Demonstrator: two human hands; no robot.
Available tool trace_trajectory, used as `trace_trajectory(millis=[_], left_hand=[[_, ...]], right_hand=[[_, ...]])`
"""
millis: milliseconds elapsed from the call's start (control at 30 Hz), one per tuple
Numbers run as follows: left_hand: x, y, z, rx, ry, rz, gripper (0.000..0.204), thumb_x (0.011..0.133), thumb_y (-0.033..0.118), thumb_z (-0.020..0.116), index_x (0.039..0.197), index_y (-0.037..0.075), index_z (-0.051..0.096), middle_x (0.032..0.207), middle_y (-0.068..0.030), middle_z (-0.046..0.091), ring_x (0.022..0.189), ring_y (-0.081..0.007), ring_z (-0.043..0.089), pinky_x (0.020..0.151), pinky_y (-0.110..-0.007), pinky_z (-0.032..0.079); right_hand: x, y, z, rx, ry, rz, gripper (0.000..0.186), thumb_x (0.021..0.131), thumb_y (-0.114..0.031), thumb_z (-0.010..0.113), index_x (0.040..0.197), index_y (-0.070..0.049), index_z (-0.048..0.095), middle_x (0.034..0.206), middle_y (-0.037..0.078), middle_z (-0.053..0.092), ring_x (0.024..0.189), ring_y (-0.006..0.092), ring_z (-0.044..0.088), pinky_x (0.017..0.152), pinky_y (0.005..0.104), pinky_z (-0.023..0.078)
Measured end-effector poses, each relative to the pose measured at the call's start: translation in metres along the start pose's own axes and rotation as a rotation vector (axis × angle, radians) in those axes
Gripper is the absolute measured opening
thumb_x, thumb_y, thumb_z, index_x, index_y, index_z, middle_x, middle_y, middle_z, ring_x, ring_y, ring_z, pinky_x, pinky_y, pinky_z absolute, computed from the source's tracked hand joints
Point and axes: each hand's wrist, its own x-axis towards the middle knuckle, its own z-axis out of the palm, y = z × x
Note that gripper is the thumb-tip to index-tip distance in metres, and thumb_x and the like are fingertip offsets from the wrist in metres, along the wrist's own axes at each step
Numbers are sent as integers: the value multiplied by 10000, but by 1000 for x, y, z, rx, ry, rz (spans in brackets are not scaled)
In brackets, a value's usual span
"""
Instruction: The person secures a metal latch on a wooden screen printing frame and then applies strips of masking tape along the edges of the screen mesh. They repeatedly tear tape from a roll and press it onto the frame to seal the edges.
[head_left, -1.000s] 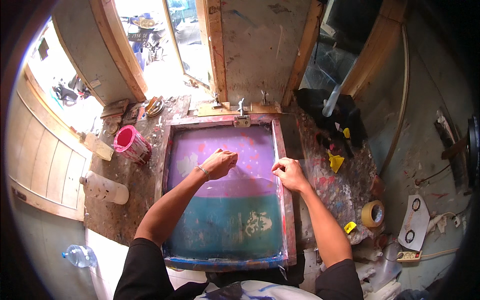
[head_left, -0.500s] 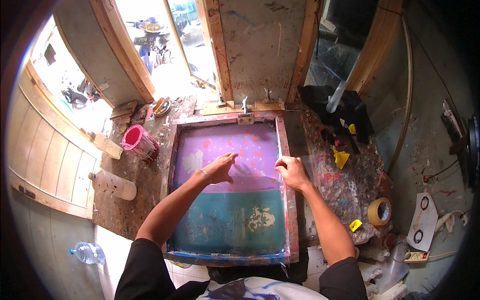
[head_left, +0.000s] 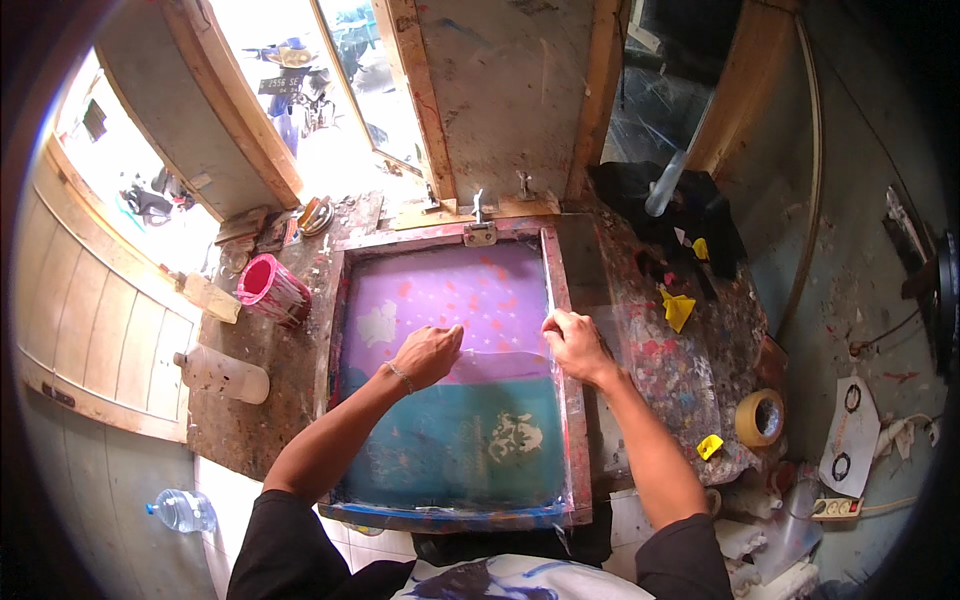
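Observation:
A silk-screen printing frame (head_left: 567, 440) lies flat on the bench before me, its mesh purple-pink with red specks in the far part and teal in the near part. Pale stencil shapes (head_left: 516, 437) show in the teal area. My left hand (head_left: 428, 354) is closed over the middle of the mesh, fingertips pressed together. At the frame's right rail, my right hand (head_left: 578, 345) is pinched, thumb against fingers. What either pinch holds is too fine or see-through to make out. A metal hinge clamp (head_left: 480, 235) grips the frame's far rail.
On the bench's left stand a pink-stained paint pot (head_left: 272, 290) and a white plastic bottle (head_left: 225, 373). To the right are a roll of tape (head_left: 760, 418), yellow scraps (head_left: 677, 311) and a black cloth (head_left: 705, 215). A water bottle (head_left: 183, 511) is at the lower left.
My left hand has gone from spread thumb and fingers to closed, staying over the mesh. My right hand remains pinched by the right rail. The whole view has shifted slightly.

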Motion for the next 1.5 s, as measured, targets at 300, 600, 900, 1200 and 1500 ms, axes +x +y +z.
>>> trace_trajectory(millis=[300,600,900,1200,1500], left_hand=[[-6,-15,8,-419,201,-24,293,772,146,779,1038,59,690,860,-88,679,786,-237,639,723,-351,533],[-44,-6,43,-416,553,82,39,763,48,726,768,53,688,827,-54,638,793,-239,614,723,-340,505],[-78,22,46,-322,658,187,68,791,37,708,768,69,653,786,-54,590,762,-227,584,675,-355,482],[-55,8,13,-489,541,26,63,790,-11,703,836,30,715,890,-79,679,724,-204,666,658,-324,540],[-32,-3,15,-550,494,-74,66,788,49,726,850,52,745,857,-81,693,690,-187,649,640,-308,531]], right_hand=[[0,5,21,-302,-55,-13,510,732,-69,698,1199,-48,493,884,182,623,926,353,600,826,457,467],[-34,7,19,-144,48,-231,19,702,-61,665,692,-76,673,754,83,621,846,299,565,791,402,452],[-56,-16,1,-189,-49,-224,35,744,-69,697,734,-77,665,863,50,632,896,225,601,840,379,463],[-17,-25,-17,-61,-96,-92,163,788,-22,618,891,-27,744,921,164,709,846,294,705,802,369,556],[-92,-66,8,-645,-202,-394,208,790,-163,638,962,-46,637,945,100,618,1032,265,550,898,404,455]])
